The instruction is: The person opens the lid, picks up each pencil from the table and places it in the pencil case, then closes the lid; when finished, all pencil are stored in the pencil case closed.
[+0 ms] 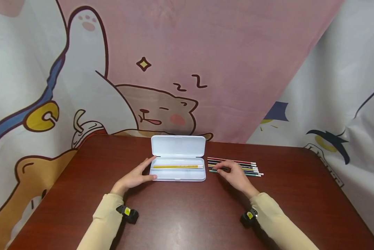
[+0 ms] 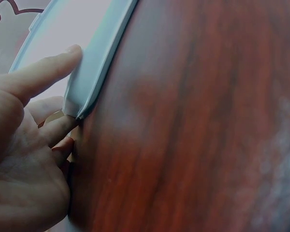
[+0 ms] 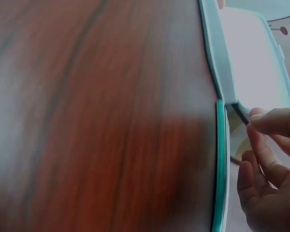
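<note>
Hands flank open pencil case mid-table: left hand fingers straight, bracing its left end; right hand pinches a pencil in row of pencils w/ curled fingertips. Pencils prob light, stiff, roll-prone; grip mid-shaft.

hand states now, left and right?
Left hand: open, fingers resting against the pencil case end.
Right hand: on the loose pencils; grip cannot be told.
</note>
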The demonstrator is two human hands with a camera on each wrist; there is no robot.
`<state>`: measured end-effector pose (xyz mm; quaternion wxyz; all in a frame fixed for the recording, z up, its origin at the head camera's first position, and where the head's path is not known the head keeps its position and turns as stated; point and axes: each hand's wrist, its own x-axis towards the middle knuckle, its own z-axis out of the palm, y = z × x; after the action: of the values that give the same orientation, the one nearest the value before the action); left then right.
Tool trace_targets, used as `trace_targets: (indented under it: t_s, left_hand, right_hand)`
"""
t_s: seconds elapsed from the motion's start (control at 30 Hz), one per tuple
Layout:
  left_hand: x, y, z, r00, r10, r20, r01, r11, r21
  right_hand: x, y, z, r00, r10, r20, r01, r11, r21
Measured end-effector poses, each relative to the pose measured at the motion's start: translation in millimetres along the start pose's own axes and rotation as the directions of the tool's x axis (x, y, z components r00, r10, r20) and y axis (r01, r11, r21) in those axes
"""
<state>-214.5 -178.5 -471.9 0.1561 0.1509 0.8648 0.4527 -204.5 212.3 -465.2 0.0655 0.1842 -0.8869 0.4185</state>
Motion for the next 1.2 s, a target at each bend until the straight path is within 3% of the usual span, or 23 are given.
trace_targets:
  t_s: [0.7,1.2]
  left_hand:
    - [-1.6,2.1,-1.4,1.0,0.012,0.004,-0.012,1.0,-0.008]
    - [-0.1,-0.7,-0.8,1.0,-0.002,0.009,0.002,1.0,0.005]
  right_hand:
    - [-39,32,-57,0.993,0.113,-0.026,-0.115,0.989,-0.093]
    - [-53,52,-81,0.987,0.144,-0.073,-0.154,0.975,-0.158]
